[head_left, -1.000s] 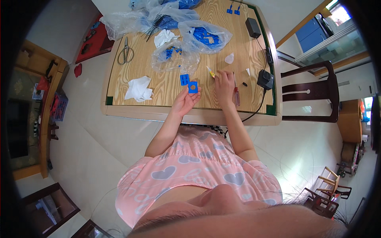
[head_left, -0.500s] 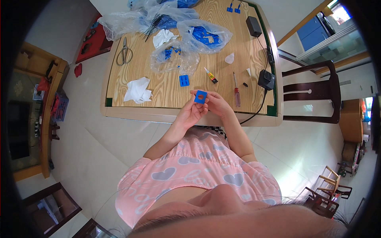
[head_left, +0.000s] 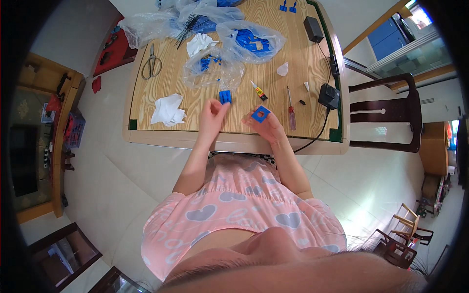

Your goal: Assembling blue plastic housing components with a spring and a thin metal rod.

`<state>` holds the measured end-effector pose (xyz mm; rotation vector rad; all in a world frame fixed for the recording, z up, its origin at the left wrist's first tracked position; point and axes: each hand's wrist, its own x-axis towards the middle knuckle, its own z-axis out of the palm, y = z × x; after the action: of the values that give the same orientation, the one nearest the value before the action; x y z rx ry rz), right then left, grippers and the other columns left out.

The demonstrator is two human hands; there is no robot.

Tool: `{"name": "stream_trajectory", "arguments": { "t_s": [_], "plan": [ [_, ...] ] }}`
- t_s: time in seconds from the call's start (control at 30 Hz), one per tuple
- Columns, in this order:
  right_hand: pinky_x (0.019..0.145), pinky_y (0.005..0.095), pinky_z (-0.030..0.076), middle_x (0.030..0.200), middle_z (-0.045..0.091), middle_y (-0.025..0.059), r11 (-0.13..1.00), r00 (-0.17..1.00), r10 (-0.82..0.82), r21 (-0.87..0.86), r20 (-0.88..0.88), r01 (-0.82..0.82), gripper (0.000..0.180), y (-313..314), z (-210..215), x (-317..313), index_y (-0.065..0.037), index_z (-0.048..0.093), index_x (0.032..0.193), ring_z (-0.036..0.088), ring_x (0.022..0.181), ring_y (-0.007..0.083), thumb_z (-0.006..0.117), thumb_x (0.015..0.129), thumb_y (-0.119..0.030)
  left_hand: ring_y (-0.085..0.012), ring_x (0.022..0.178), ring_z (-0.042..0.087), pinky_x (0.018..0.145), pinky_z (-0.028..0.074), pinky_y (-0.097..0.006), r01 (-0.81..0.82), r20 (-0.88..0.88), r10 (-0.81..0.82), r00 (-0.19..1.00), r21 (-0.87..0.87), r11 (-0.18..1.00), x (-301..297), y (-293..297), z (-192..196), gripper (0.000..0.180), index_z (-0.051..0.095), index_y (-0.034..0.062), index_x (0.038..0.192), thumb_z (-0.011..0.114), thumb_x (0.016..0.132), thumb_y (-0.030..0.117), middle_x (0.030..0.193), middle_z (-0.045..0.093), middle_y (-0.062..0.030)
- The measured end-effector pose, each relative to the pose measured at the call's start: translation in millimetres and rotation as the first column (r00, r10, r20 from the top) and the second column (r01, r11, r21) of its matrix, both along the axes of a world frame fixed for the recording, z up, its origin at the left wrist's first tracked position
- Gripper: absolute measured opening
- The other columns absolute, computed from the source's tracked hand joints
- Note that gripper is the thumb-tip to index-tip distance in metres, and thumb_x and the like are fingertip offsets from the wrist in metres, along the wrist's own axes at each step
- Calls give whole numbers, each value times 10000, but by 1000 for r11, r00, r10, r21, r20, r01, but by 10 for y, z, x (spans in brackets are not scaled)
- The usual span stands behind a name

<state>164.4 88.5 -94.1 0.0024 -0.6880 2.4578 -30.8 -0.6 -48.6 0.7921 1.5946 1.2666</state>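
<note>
The person is wearing a short-sleeved pink top (head_left: 234,210) patterned with grey hearts; both forearms are showing bare, without rings or watch.

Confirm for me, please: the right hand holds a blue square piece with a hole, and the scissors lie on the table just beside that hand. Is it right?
Not quite. The right hand does hold the blue square piece with a hole, but the scissors lie far off at the table's left side. Beside that hand lies a red-handled screwdriver. The head view shows this.
</note>
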Motion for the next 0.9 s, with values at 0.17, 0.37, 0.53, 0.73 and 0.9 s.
{"name": "stream_trajectory", "arguments": {
  "t_s": [0.17,0.37,0.53,0.73,0.9],
  "plan": [
    [1062,534,317,1175,611,35,998,999,-48,-33,18,49,445,5,-97,5,-121,563,1219,553,1126,204,615,892,-418,-283,748,639,649,492,-400,-210,-893,179,413,98,973,-69,418,-11,450,530,40,997,756,762,350,801,633,-118],
    [1067,528,314,1179,606,21,993,997,-82,-86,2,82,427,-5,-128,23,-112,555,1227,551,1131,178,581,918,-406,-334,886,615,731,496,-425,-14,-880,55,472,55,998,-59,456,-29,314,533,69,1010,702,776,193,934,592,-138],
    [1067,525,313,1180,597,13,986,995,-97,-136,18,98,457,1,-114,20,-103,534,1245,551,1118,171,575,918,-419,-297,889,611,723,487,-412,139,-857,-48,514,28,990,59,206,36,301,577,78,1025,716,771,158,977,570,-103],
    [1063,508,320,1136,589,-3,985,996,-88,-143,35,92,471,28,-93,15,-96,514,1255,559,1073,151,558,928,-433,-315,959,594,806,484,-401,170,-816,-30,578,84,982,-53,220,99,336,606,60,1091,704,776,121,1060,568,-108],
    [1055,484,331,1126,589,6,979,995,-89,-180,48,97,473,10,-56,-25,-88,511,1251,557,1078,141,556,930,-432,-319,998,575,827,478,-408,300,-892,-136,430,0,954,-196,367,84,352,608,49,1080,708,749,110,1022,570,-118]
  ]
}}
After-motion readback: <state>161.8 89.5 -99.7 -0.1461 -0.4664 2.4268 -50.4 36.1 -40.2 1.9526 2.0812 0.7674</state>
